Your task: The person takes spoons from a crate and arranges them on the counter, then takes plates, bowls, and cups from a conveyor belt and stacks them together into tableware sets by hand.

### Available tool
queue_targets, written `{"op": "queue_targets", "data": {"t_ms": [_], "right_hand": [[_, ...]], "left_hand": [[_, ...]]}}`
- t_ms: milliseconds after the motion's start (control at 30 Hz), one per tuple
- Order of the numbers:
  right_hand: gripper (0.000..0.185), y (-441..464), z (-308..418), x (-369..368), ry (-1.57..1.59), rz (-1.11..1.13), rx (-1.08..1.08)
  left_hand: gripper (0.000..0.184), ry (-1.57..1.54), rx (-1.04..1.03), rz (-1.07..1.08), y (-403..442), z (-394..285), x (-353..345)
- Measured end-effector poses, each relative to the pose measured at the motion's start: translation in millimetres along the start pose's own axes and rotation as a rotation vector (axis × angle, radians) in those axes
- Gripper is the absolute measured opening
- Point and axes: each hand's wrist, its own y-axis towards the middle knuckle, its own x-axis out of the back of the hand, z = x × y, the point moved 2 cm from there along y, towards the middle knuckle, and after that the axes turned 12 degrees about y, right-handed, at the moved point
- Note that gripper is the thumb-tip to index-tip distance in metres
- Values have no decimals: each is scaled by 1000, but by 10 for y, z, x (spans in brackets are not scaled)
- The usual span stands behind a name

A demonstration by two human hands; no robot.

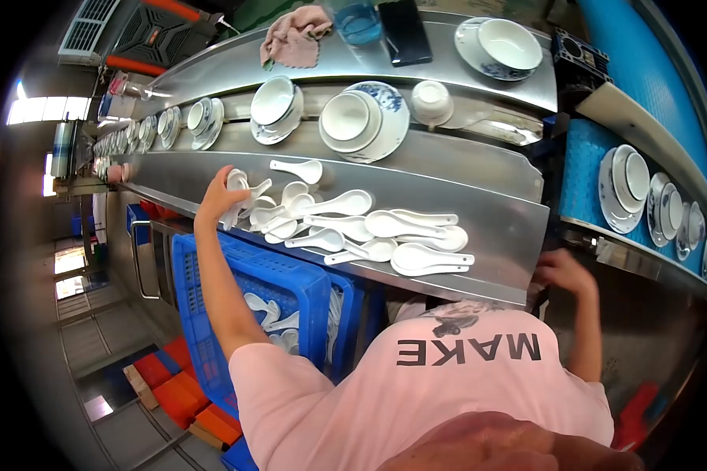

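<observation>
At the left end of a spoon pile, my left hand is closed around white ceramic soup spoons. More white soup spoons lie heaped to its right on the steel bench, bowls and handles pointing different ways. One soup spoon lies apart, just behind the heap. My right hand is low beside the bench's right corner, its fingers curled in. Whatever may be between those fingers is hidden.
Beyond the spoons runs a row of stacked bowls and plates, with a cup. A blue crate holding spoons stands below at left. At the back lie a pink cloth and a phone. Dish stacks ride a blue conveyor.
</observation>
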Motion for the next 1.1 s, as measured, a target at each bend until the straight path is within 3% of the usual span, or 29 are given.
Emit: {"op": "queue_targets", "data": {"t_ms": [67, 133, 167, 200, 267, 400, 500, 533, 567, 600, 633, 667, 700, 733, 767, 800, 833, 900, 933, 967, 1033, 1067, 1100], "right_hand": [[21, 550, -674, -123, -144, -151, 101], [20, 980, -789, -302, -288, -317, 247], [20, 1134, -778, -375, -344, -378, 297], [20, 1263, -748, -447, -390, -433, 336], [20, 1416, -716, -559, -451, -503, 384], [19, 1365, -750, -535, -475, -511, 455], [19, 828, -680, -166, -391, -319, 547], [18, 543, -446, -41, -339, -163, 548], [16, 153, 144, 87, -313, 104, 332], [15, -284, 537, 152, 67, 18, 240], [17, -546, 789, 278, 196, -107, 353], [19, -644, 840, 575, 124, -260, 631], [26, -634, 948, 744, -92, -751, 697], [35, -575, 1148, 897, -466, -853, 798], [41, -431, 1210, 1084, -709, -943, 740], [45, -200, 1081, 1281, -793, -1012, 636], [50, -29, 1048, 1377, -628, -898, 598], [54, 111, 1261, 1450, -518, -594, 430], [55, 184, 1288, 1463, -495, -566, 410], [53, 250, 1301, 1470, -480, -592, 448], [50, 293, 1214, 1476, -437, -666, 497], [47, 339, 1234, 1510, -323, -596, 532], [47, 312, 1263, 1497, -210, -682, 502]], "left_hand": [[62, 232, -120, -175, 28, -479, 160], [54, -66, -383, -368, 64, -1346, 270], [48, -172, -437, -317, 4, -1877, 282], [47, -181, -620, -268, 36, -2284, 185], [47, 28, -897, -295, 79, -2893, -65], [60, 95, -794, -117, 419, -3400, -691], [67, 141, -703, -64, 488, -3554, -855], [66, 56, -737, -98, 513, -3530, -875], [66, -31, -767, -139, 538, -3474, -867], [66, -176, -659, -27, 415, -3499, -649], [66, -266, -575, -17, 368, -3426, -521], [68, -504, -480, -23, 413, -3263, -471], [71, -741, -385, -30, 461, -3101, -431], [67, -950, -341, 29, 473, -2907, -255], [64, -1036, -296, 50, 437, -2724, -15], [69, -1134, -326, -64, 513, -2480, 80], [74, -1229, -356, -179, 602, -2232, 168], [81, -1066, -252, -161, 606, -1771, 395], [81, -1005, -184, -122, 611, -1585, 489], [80, -1054, -178, -69, 726, -1339, 458], [76, -1072, -110, -172, 955, -937, 304], [73, -966, -51, -257, 1065, -755, 221], [71, -862, 4, -337, 1154, -626, 160]]}}
